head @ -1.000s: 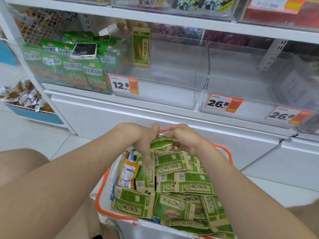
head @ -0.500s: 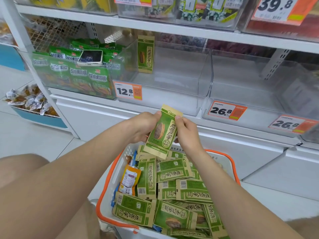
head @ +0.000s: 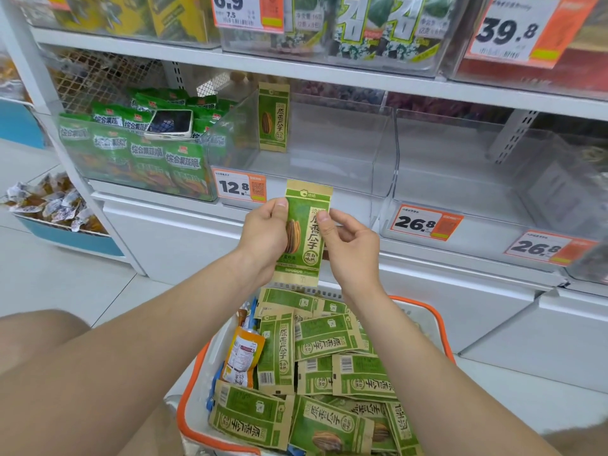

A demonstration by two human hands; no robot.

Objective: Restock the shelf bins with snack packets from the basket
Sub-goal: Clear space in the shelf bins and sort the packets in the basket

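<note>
Both hands are pinching one green sunflower-seed packet (head: pixel 307 232) by its side edges. Left hand (head: pixel 266 238): thumb is pressing the front near the left edge, fingers are curling behind. Right hand (head: pixel 352 251): thumb and forefinger are nipping the right edge, the other fingers are curling loosely. Packet is hanging upright, printed face toward the camera, above the basket (head: pixel 444 330) and in front of the lower lip of the middle clear bin (head: pixel 329 153), just right of the 12.8 price tag (head: pixel 240 187).

One matching packet (head: pixel 273 116) is standing upright against that bin's left wall. More packets (head: pixel 329 343) are lying heaped in the basket beside an orange pouch (head: pixel 241 357). A phone (head: pixel 169 124) is resting on the green bags (head: pixel 131 153) in the left bin.
</note>
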